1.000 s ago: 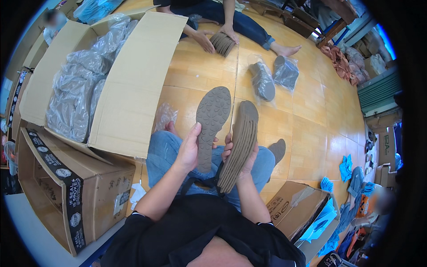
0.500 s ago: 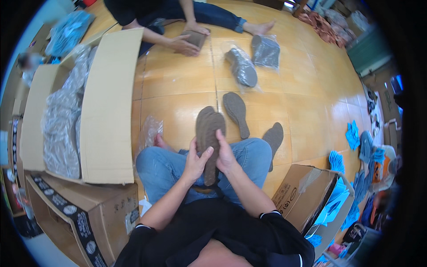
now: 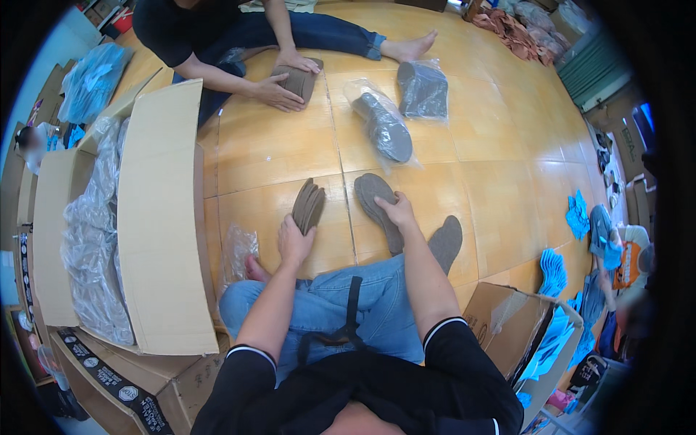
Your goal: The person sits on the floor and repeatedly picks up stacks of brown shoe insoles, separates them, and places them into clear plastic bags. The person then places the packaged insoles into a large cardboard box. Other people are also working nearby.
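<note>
My left hand (image 3: pixel 296 243) is closed round a stack of grey-brown insoles (image 3: pixel 310 205), held on edge so that their layers fan apart a little. To the right, my right hand (image 3: pixel 396 213) grips more grey-brown insoles (image 3: pixel 371 194), thumb on top and fingers hidden beneath. These lie at or just above the floor; I cannot tell which. Beside my right knee rests another insole (image 3: pixel 446 241), partly hidden by my forearm. Across from me, a co-worker's hands (image 3: pixel 281 88) press on a stack of brown insoles (image 3: pixel 310 81).
Clear bags with dark insoles (image 3: pixel 391 138) (image 3: pixel 423 93) lie on the wooden floor (image 3: pixel 500 188). An open carton (image 3: pixel 161 217) with plastic-wrapped contents stands left, another carton (image 3: pixel 181 384) below it. At lower right is a carton (image 3: pixel 491 313) with blue pieces. A crumpled bag (image 3: pixel 238 250) lies by my foot.
My hands were together on one stack in front of me. They are now apart, the left with a stack, the right on the insoles farther right. The whole view has shifted slightly.
</note>
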Demonstrator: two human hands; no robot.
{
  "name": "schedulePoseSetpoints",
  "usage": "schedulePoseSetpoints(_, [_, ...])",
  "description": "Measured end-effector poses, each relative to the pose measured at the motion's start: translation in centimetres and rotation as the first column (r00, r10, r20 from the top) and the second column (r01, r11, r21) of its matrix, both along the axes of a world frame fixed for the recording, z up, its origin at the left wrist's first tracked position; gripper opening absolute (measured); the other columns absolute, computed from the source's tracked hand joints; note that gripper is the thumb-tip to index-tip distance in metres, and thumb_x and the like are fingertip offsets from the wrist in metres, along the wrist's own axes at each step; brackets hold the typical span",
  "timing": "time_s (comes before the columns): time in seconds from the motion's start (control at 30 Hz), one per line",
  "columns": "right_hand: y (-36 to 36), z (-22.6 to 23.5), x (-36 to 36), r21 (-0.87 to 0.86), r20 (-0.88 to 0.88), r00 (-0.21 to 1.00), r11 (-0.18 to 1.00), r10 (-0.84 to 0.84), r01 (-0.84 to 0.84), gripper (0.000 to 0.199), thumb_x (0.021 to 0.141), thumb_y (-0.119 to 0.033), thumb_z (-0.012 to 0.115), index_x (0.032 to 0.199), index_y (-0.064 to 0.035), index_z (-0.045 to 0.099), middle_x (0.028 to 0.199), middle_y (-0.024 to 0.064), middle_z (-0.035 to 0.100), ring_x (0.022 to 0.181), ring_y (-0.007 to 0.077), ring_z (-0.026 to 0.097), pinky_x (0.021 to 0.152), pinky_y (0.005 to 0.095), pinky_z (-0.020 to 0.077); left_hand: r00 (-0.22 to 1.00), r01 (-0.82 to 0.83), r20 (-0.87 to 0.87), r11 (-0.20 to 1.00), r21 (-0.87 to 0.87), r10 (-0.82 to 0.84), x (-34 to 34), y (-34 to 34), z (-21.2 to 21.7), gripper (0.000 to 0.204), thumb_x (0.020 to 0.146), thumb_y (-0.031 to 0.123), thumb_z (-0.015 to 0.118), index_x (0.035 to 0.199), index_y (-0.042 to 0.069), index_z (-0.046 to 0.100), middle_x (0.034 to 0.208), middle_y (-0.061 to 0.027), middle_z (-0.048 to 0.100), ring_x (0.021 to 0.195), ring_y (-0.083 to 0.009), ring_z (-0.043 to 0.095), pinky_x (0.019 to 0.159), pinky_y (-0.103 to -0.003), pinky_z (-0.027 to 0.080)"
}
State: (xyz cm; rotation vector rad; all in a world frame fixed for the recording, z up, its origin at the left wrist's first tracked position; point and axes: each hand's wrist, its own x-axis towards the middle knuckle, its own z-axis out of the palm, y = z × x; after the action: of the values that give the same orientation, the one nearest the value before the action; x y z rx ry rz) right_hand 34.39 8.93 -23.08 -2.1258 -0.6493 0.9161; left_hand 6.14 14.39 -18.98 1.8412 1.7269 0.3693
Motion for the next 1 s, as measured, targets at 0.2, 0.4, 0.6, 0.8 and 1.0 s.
schedulePoseSetpoints(0.2, [0.3,1.2,-1.4,-0.305,0.173,0.95,0.931,0.26,-0.2,0.11,0.059,-0.051,0.085,0.145,-0.0058,0.033,0.133,0.0267,0.045,0.124,0.0395,0.048,0.105,0.0414,0.0402,0.999,-0.041,-0.031,0.996,0.077,0.044,0.3,-0.3,-4.0,0.084,0.076,0.031,0.074,0.14,0.001,0.03,0.126,-0.0246,0.048,0.118,-0.0406,0.046,0.101,-0.048,0.037])
schedulePoseSetpoints(0.4, [0.7,3.5,-5.6,-0.217,0.386,0.833,0.917,0.395,-0.334,0.112,0.064,-0.045,0.083,0.15,-0.0094,0.02,0.122,0.0265,0.048,0.112,0.0408,0.054,0.1,0.0426,0.0438,1.0,0.018,0.004,0.982,0.189,-0.019,0.7,-0.6,-4.0,0.083,0.078,0.027,0.071,0.143,0.002,0.028,0.131,-0.0234,0.044,0.121,-0.0399,0.042,0.103,-0.049,0.035])
schedulePoseSetpoints(0.6, [4.4,5.9,-10.5,-0.327,0.376,0.807,0.88,0.455,-0.344,0.104,0.075,-0.04,0.07,0.154,-0.0123,0.009,0.122,0.0286,0.046,0.109,0.0439,0.055,0.093,0.0474,0.0474,0.993,0.032,0.111,0.989,0.148,-0.048,0.5,-0.4,-4.0,0.079,0.083,0.028,0.068,0.144,-0.001,0.027,0.13,-0.0251,0.044,0.12,-0.041,0.042,0.103,-0.049,0.034])
schedulePoseSetpoints(0.8, [3.4,4.5,-14.5,-0.06,0.181,0.881,0.899,0.437,-0.433,0.094,0.088,-0.057,0.054,0.154,-0.0088,0.008,0.142,0.0305,0.031,0.126,0.0457,0.044,0.104,0.0462,0.0391,0.989,-0.06,0.14,0.997,0.043,0.053,0.0,-0.7,-3.6,0.09,0.09,0.048,0.056,0.151,-0.002,0.012,0.139,-0.0288,0.037,0.126,-0.0429,0.038,0.107,-0.05,0.029])
schedulePoseSetpoints(1.0, [2.8,2.7,-12.9,0.056,0.058,0.903,0.902,0.425,-0.428,0.088,0.093,-0.056,0.049,0.153,-0.005,0.008,0.144,0.0309,0.035,0.131,0.043,0.041,0.109,0.0413,0.0344,0.991,0.119,-0.081,0.986,0.117,-0.11,1.1,-2.2,-2.4,0.113,0.074,0.051,0.072,0.153,0.006,0.006,0.151,-0.0318,0.015,0.135,-0.0463,0.025,0.111,-0.054,0.022])
